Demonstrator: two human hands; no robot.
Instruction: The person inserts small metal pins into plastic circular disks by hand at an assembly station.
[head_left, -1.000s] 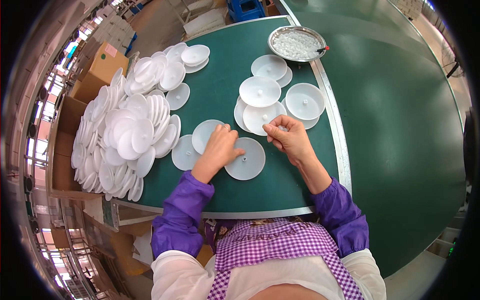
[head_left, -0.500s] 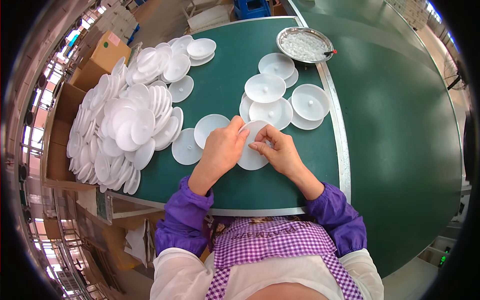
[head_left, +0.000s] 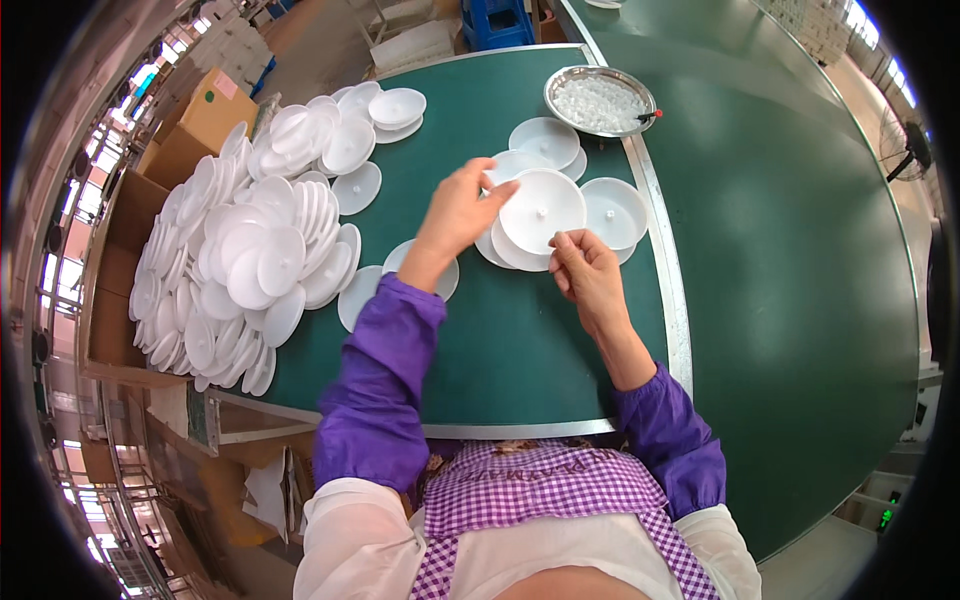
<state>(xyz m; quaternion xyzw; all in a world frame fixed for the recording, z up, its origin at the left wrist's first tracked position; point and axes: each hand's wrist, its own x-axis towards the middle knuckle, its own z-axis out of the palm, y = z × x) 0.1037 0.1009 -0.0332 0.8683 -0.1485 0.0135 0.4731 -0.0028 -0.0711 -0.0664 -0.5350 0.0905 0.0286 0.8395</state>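
My left hand [head_left: 458, 212] holds the left rim of a round white plastic disc [head_left: 541, 210] with a small peg at its centre, over a small stack of like discs on the green table [head_left: 520, 340]. My right hand [head_left: 583, 272] sits just below that disc, fingers pinched together at its lower edge; whether something small is in the pinch I cannot tell. More white discs [head_left: 612, 210] lie to the right and behind. Under my left forearm lie two single discs [head_left: 360, 295].
A big heap of white discs [head_left: 240, 260] covers the table's left side. A metal bowl [head_left: 600, 100] of small clear parts stands at the back right. Cardboard boxes [head_left: 205, 115] sit beyond the left edge. A metal strip [head_left: 660, 260] borders the table's right side.
My left hand lifted a disc from near the front and carried it back-right onto the stack. My right hand moved along beside it and now pinches at the disc's lower edge.
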